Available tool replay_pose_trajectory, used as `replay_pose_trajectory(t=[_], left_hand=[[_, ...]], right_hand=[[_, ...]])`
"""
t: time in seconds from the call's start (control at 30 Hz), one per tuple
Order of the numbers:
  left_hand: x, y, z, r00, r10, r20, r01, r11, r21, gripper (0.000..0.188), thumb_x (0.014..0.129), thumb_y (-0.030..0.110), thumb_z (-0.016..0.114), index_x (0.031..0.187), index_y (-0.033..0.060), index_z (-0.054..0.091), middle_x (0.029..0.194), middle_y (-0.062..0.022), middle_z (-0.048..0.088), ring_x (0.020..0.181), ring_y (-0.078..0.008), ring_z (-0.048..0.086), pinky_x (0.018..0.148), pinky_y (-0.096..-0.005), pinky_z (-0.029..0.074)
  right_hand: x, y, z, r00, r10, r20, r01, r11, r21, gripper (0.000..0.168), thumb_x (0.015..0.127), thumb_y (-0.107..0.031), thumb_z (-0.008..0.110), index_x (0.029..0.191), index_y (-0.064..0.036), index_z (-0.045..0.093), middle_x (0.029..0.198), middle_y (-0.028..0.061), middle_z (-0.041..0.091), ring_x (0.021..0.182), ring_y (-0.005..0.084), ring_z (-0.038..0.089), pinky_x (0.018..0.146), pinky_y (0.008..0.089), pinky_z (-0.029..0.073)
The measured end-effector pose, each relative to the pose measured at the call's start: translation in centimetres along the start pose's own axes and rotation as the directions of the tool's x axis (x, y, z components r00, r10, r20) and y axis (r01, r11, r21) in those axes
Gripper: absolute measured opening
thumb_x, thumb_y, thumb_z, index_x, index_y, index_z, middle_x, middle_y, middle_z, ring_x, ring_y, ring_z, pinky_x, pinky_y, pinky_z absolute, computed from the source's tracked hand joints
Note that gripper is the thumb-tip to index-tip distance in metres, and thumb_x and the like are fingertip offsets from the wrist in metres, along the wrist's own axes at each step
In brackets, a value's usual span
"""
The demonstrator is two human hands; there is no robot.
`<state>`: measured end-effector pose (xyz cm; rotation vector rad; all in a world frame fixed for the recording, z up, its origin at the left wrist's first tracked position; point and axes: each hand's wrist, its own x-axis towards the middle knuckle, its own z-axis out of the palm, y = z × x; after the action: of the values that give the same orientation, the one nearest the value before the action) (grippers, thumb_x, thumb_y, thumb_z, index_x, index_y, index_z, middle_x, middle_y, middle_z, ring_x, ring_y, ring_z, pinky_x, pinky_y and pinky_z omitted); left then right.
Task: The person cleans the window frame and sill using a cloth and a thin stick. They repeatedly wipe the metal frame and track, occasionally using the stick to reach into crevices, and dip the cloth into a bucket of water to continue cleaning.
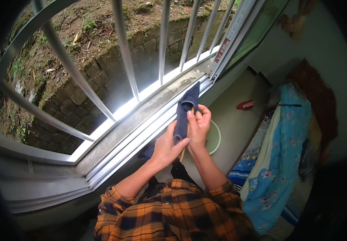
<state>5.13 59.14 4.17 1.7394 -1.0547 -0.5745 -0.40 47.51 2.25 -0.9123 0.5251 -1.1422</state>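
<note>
A dark blue piece of cloth, with an opening that looks like a shoe's or sock's, is held up between my two hands near the window track. My left hand grips its lower end, thumb across the front. My right hand pinches its right edge together with a thin wooden stick, which runs down past both hands. How far the stick reaches into the cloth is hidden. Below my left hand lies another dark blue thing, partly hidden.
Left and ahead are an aluminium sliding-window track, a concrete sill and curved metal bars. A round pale green rim shows behind my right wrist. On the right are a red-headed brush and a blue floral quilt.
</note>
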Motion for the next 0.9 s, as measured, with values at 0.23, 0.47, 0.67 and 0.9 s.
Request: replay_pose_trajectory(t=[0.23,0.47,0.67,0.9], left_hand=[[2.6,0.6,-1.2,0.995,0.097,0.025,-0.1,0.973,0.207,0.082,0.079,0.015,0.073,0.151,0.0028,0.034,0.112,-0.0291,0.066,0.102,-0.0437,0.067,0.089,-0.0437,0.052],[6.2,1.4,-6.6,0.995,0.074,0.061,-0.085,0.975,0.206,0.062,0.079,-0.004,0.061,0.14,0.0052,0.054,0.124,-0.0254,0.065,0.115,-0.0398,0.064,0.098,-0.0397,0.049],[11.6,0.2,-4.2,0.985,0.137,0.11,-0.164,0.941,0.295,0.056,0.08,-0.002,0.061,0.136,0.0032,0.056,0.126,-0.0258,0.063,0.115,-0.0424,0.062,0.099,-0.0424,0.049],[15.2,-1.5,-0.3,0.996,0.072,0.048,-0.084,0.944,0.32,0.05,0.081,-0.006,0.062,0.131,-0.0035,0.059,0.125,-0.0264,0.064,0.12,-0.0381,0.062,0.102,-0.0391,0.048]], right_hand=[[4.2,4.2,0.4,0.998,-0.057,-0.023,0.055,0.995,-0.079,0.029,0.096,0.0,0.064,0.119,-0.006,0.046,0.098,0.0018,0.055,0.085,0.0068,0.051,0.08,0.0204,0.044],[6.2,-3.1,-0.6,0.833,-0.168,0.526,0.553,0.269,-0.789,0.044,0.081,-0.005,0.066,0.125,-0.009,0.061,0.12,0.0157,0.061,0.109,0.034,0.055,0.097,0.0458,0.042],[11.2,-0.6,-2.0,0.728,-0.201,0.655,0.684,0.26,-0.681,0.046,0.079,0.0,0.063,0.124,-0.004,0.059,0.134,0.0177,0.056,0.133,0.0391,0.046,0.112,0.0506,0.034],[16.6,2.2,-3.6,0.727,-0.187,0.661,0.68,0.33,-0.655,0.037,0.081,0.005,0.056,0.117,-0.002,0.058,0.126,0.0236,0.06,0.128,0.0433,0.051,0.109,0.0514,0.039]])
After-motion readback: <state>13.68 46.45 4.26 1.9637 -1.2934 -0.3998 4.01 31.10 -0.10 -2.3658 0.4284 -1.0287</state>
